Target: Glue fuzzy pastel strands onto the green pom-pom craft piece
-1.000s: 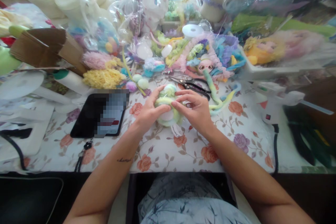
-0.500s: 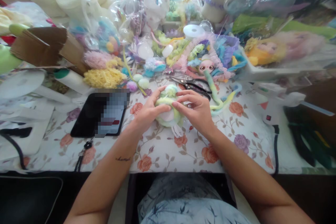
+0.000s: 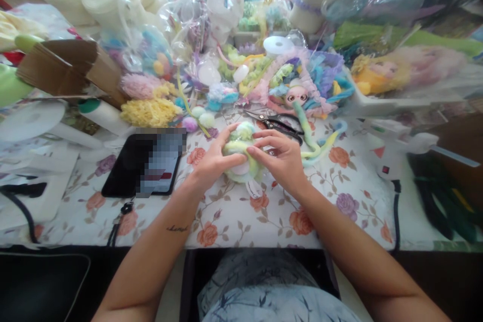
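Observation:
Between my hands, on the flowered tablecloth, is a doll's head [image 3: 241, 168] wrapped in pale green and yellow fuzzy strips, with a small white piece [image 3: 253, 188] at its lower edge. My left hand [image 3: 219, 153] curls around its left side, thumb across the front. From the right, my right hand [image 3: 281, 156] presses it with thumb and fingertips. The face is not visible. Black-handled scissors [image 3: 281, 125] lie just behind my right hand. A green, yellow and blue fuzzy strip [image 3: 320, 148] stretches out to the right of it.
A phone [image 3: 141, 163] with a strap lies at left. At right is a white glue gun [image 3: 392, 146] with a cord. A doll face [image 3: 296, 95], pompoms [image 3: 189, 123], yellow yarn [image 3: 151, 112] and an open cardboard box [image 3: 60, 68] fill the back, with plastic bags behind.
Almost nothing differs. Both hands stay on the wrapped head in nearly the same pose, and the things around them have not moved.

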`<state>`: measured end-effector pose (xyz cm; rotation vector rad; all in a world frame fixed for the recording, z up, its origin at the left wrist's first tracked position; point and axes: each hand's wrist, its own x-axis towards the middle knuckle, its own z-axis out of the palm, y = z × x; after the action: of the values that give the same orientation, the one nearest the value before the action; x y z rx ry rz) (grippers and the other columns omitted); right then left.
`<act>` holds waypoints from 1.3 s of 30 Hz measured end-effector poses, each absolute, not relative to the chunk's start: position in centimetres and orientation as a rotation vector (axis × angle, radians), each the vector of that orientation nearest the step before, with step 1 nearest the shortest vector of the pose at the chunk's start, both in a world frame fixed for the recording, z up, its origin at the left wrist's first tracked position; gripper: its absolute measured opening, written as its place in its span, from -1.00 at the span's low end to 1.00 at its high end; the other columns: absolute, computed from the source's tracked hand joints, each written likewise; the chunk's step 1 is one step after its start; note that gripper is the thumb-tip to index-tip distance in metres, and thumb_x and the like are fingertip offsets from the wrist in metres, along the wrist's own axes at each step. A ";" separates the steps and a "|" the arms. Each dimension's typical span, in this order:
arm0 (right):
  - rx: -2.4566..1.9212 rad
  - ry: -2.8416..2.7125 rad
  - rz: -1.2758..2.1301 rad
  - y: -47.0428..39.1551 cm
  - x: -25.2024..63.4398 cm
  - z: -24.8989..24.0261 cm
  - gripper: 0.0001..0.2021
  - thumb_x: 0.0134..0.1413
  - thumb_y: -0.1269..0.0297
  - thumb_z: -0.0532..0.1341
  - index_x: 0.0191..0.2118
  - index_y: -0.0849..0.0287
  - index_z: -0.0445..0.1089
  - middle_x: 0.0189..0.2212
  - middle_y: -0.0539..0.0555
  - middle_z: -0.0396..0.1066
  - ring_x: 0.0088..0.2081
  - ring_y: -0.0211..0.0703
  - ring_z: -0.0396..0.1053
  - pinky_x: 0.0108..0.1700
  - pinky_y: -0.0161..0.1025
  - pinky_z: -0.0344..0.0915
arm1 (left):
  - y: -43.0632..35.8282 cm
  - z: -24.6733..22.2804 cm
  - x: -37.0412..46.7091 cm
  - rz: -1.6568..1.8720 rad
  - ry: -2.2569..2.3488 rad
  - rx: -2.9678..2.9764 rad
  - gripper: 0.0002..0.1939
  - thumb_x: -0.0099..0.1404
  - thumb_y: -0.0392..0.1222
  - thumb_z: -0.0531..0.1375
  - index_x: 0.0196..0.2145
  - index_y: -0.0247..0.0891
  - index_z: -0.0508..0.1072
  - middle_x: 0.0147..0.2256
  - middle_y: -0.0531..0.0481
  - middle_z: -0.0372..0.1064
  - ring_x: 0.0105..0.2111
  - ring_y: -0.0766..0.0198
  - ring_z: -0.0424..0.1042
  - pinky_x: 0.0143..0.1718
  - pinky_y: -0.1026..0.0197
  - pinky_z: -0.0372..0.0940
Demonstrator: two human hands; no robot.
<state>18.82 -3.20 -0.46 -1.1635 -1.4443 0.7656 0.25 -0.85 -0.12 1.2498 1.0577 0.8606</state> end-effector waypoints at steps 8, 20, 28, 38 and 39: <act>-1.154 -1.436 0.759 -3.2 18.7 -0.4 -0.87 0.10 0.22 0.46 -0.45 0.05 0.63 -0.20 0.08 0.66 -0.21 -0.09 0.58 -0.34 -0.23 0.41 | -1.0 0.0 0.3 0.854 1.063 1.235 -0.14 0.08 -0.13 0.41 0.34 -0.05 0.34 0.28 -0.07 0.42 0.26 -0.17 0.41 0.14 0.04 0.41; -1.158 -1.450 0.754 -3.3 18.8 -0.4 -0.86 0.11 0.21 0.46 -0.44 0.04 0.63 -0.19 0.07 0.67 -0.20 -0.08 0.58 -0.34 -0.22 0.41 | -0.6 0.1 -0.1 0.821 1.058 1.206 -0.11 0.06 -0.07 0.48 0.35 0.03 0.38 0.28 -0.06 0.45 0.20 -0.20 0.48 0.00 0.06 0.50; -1.153 -1.464 0.755 -3.4 18.7 -0.4 -0.87 0.12 0.21 0.46 -0.43 0.05 0.63 -0.18 0.08 0.66 -0.18 -0.07 0.59 -0.27 -0.20 0.46 | -0.8 0.2 0.2 0.846 1.096 1.179 -0.09 0.00 -0.13 0.45 0.33 -0.03 0.39 0.26 -0.07 0.46 0.17 -0.18 0.50 0.00 0.08 0.49; -1.131 -1.490 0.729 -3.6 18.4 -0.3 -0.89 0.13 0.26 0.45 -0.42 0.06 0.62 -0.17 0.09 0.66 -0.18 -0.07 0.59 -0.19 -0.17 0.48 | -1.1 0.2 0.8 0.894 1.076 1.079 -0.15 -0.05 -0.20 0.40 0.26 -0.04 0.42 0.06 -0.04 0.52 -0.08 0.02 0.54 -0.20 0.17 0.39; -1.128 -1.489 0.727 -3.6 18.4 -0.3 -0.89 0.13 0.27 0.45 -0.42 0.06 0.62 -0.17 0.09 0.66 -0.17 -0.07 0.59 -0.18 -0.17 0.49 | -1.2 0.2 0.9 0.897 1.080 1.072 -0.15 -0.05 -0.20 0.39 0.26 -0.05 0.42 0.06 -0.04 0.52 -0.09 0.04 0.53 -0.21 0.19 0.38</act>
<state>18.41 -3.60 -0.34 -1.1281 -1.4890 0.7267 0.87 -1.18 0.20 1.0720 1.0799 0.8973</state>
